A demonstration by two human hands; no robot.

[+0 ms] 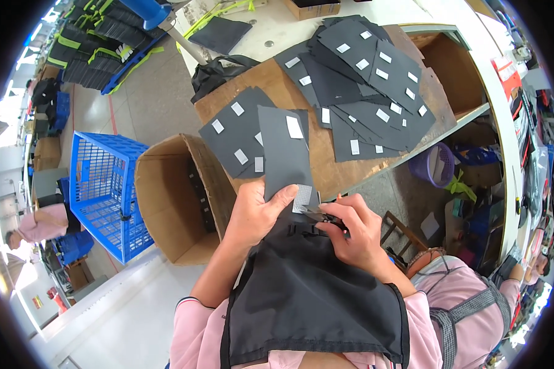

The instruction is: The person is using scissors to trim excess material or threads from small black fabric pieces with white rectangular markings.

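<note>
My left hand (252, 212) grips a dark grey fabric panel (281, 157) by its near end, the thumb pressed on top. A white patch sits near the panel's far end, and a pale, mesh-like patch (301, 198) lies beside my thumb. My right hand (356, 232) is closed around small thread snips (316, 215), their blades at the panel's near edge next to the pale patch. Beyond my hands, more dark panels with white patches lie in a smaller stack (237, 123) at left and a larger overlapping pile (363, 80) at right.
The piles rest on a brown wooden board (326, 175). To the left stand an open cardboard box (166, 190) and a blue plastic crate (111, 190). A purple basket (434, 166) is below at right. Another person in pink (468, 295) sits close at my right.
</note>
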